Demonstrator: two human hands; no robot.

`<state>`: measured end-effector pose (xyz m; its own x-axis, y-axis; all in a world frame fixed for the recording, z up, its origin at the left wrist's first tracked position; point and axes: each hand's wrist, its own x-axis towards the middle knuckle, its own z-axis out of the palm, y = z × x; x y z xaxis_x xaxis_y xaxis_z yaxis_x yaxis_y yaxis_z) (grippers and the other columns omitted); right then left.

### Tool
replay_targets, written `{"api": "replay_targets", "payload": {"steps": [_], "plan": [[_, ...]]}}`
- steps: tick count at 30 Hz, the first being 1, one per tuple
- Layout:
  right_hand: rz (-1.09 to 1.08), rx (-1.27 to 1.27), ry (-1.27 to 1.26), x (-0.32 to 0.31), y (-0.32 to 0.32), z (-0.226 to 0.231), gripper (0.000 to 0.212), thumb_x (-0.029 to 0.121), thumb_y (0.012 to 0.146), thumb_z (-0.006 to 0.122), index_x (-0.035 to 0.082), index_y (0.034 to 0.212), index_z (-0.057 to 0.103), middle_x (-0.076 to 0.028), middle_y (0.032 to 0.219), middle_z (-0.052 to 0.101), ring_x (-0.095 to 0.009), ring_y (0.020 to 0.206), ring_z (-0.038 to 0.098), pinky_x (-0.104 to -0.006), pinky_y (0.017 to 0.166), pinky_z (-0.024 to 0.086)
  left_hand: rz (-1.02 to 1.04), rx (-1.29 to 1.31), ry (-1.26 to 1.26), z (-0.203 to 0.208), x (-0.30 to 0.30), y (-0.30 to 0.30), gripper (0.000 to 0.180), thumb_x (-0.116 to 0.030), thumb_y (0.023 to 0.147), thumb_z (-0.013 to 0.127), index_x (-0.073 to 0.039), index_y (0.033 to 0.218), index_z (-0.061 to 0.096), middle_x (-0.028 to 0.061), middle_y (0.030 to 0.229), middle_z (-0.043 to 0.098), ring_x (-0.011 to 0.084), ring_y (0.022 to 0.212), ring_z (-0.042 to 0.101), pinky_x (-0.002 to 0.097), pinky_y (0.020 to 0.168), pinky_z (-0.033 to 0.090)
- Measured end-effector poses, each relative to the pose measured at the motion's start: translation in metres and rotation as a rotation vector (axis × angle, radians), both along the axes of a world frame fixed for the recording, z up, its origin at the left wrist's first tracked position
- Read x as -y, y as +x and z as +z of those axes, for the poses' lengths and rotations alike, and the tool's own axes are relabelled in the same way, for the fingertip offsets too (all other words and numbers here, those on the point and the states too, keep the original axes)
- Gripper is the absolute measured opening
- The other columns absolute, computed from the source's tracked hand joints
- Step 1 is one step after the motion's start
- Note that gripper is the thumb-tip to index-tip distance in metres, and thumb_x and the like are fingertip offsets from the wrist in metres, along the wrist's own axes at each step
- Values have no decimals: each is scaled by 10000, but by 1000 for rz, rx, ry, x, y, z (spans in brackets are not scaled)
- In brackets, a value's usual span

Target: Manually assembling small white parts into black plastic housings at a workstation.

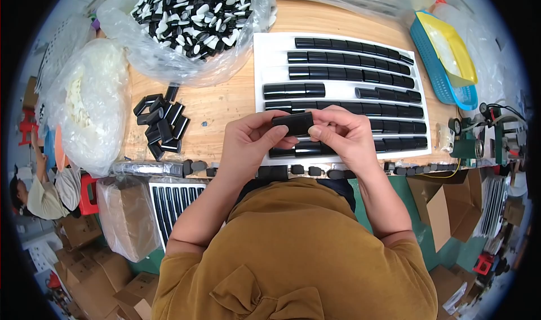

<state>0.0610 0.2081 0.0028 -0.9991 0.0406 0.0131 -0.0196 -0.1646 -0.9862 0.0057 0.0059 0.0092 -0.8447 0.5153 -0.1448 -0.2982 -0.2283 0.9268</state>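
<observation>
Between my two hands I hold a glossy black flat tube-shaped piece (293, 124) above the near rows of a white tray sheet (338, 89). My left hand (251, 142) pinches its left end between thumb and fingers. At the other end, my right hand (348, 138) grips it with thumb and fingertips. Beneath and beyond my hands, long rows of similar black pieces (349, 74) lie on the sheet, with a gap in the middle row. A loose heap of such black pieces (163, 125) rests on the wooden table to the left.
A see-through bag (262, 7) of small black and white parts stands at the back left. Another bag (93, 106) holds cream parts. Blue and yellow baskets (431, 58) sit at the right. Small dark blocks line the table's front edge; cardboard boxes (451, 207) stand below.
</observation>
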Motion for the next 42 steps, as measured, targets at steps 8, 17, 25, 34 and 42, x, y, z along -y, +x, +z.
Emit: {"api": "replay_targets", "payload": {"steps": [8, 17, 25, 34, 42], "plan": [[41, 164, -92, -5, -9, 6, 260, 12, 845, 677, -1, 1104, 671, -51, 920, 671, -102, 788, 626, -222, 725, 509, -3, 139, 20, -2, 7, -8, 271, -34, 894, 605, 70, 1143, 597, 157, 953, 678, 216, 760, 696, 279, 664, 572], [478, -95, 394, -8, -18, 33, 878, 80, 592, 863, 29, 1376, 469, -65, 1190, 557, -143, 1032, 528, -281, 882, 433, -182, 196, -27, 10, 5, -24, 356, -47, 789, 719, -28, 1080, 515, 44, 754, 620, 107, 585, 576, 215, 485, 391], [538, -7, 55, -8, -15, 14, 863, 15, 603, 844, -12, 1371, 451, -85, 1096, 627, -156, 1013, 594, -296, 907, 456, -340, 169, -35, 16, 3, -35, 364, 21, 791, 687, -31, 1116, 530, 58, 854, 650, 97, 654, 577, 196, 503, 404], [188, -32, 48, -1, -7, 11, 791, -58, 594, 834, -38, 1299, 477, -104, 1107, 619, -157, 1016, 607, -307, 895, 494, -166, -490, -103, 12, -4, -17, 718, -12, 626, 842, -37, 1282, 551, 66, 1111, 607, 147, 987, 584, 286, 829, 485], [225, -134, 4, -5, 0, 15, 760, -10, 624, 837, 5, 1312, 513, -80, 1057, 622, -149, 932, 610, -318, 879, 524, -141, -828, -231, 12, 0, -15, 751, -240, 598, 878, -31, 1258, 586, 92, 1108, 605, 177, 909, 590, 291, 803, 490]]}}
